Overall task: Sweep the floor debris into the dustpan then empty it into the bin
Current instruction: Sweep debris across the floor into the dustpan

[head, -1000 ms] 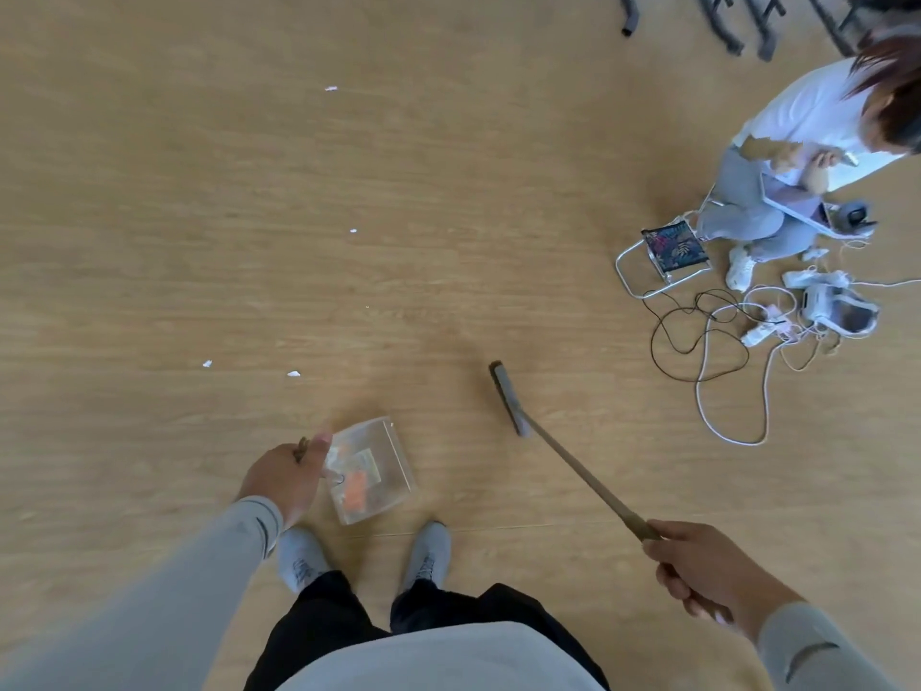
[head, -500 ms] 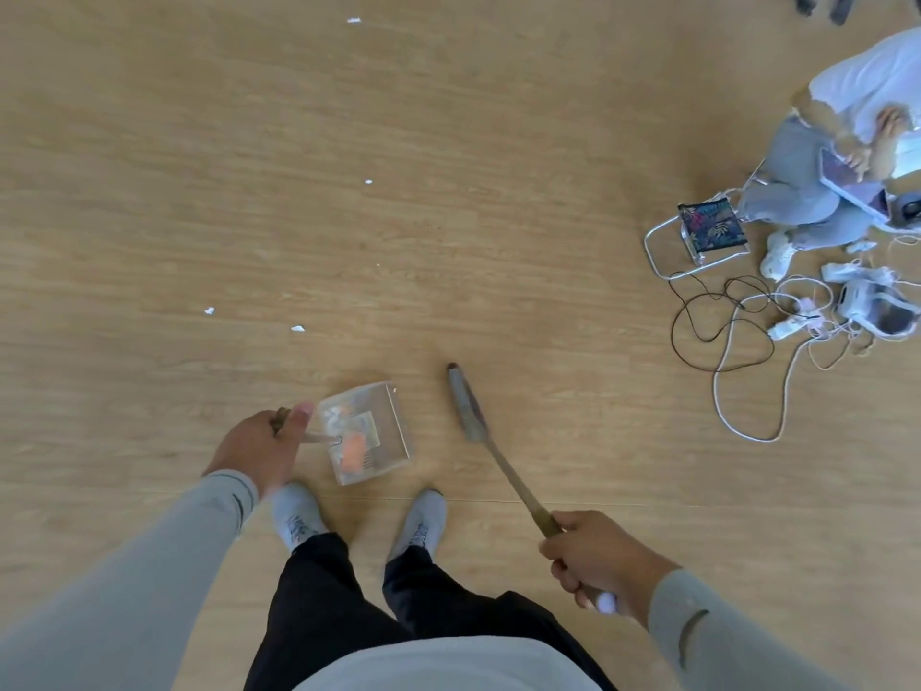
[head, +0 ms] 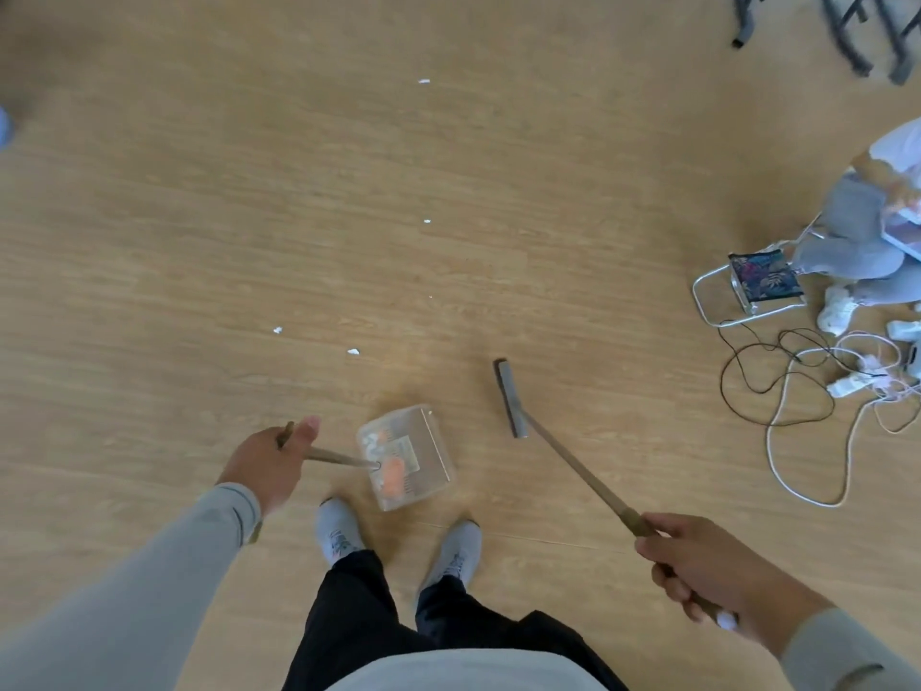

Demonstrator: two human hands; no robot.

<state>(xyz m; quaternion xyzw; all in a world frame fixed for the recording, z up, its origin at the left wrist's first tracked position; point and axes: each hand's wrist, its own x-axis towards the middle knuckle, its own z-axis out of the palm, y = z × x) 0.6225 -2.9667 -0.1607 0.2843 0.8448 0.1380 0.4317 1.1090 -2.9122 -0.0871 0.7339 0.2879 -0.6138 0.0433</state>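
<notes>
A clear plastic dustpan [head: 423, 436] hangs just in front of my feet, with white and orange scraps [head: 391, 478] inside it. My left hand [head: 271, 463] grips its thin wooden handle. My right hand [head: 697, 566] grips the long wooden handle of a broom whose narrow grey head [head: 511, 397] is to the right of the dustpan, apart from it. Several small white paper bits lie on the wooden floor beyond: one [head: 353, 351] nearest the pan, another [head: 277, 330] to its left, others [head: 426, 221] farther out. No bin is in view.
At the right a seated person [head: 857, 231] works beside a small folding stool [head: 760, 281], with tangled cables and chargers [head: 807, 391] spread on the floor. Dark chair legs [head: 857, 37] stand at the top right. My two grey shoes [head: 398, 541] are below the pan.
The view has shifted, so the floor bits appear lower and the seated person farther right. The dustpan stays in my left hand and the broom head has swung out to the pan's right.
</notes>
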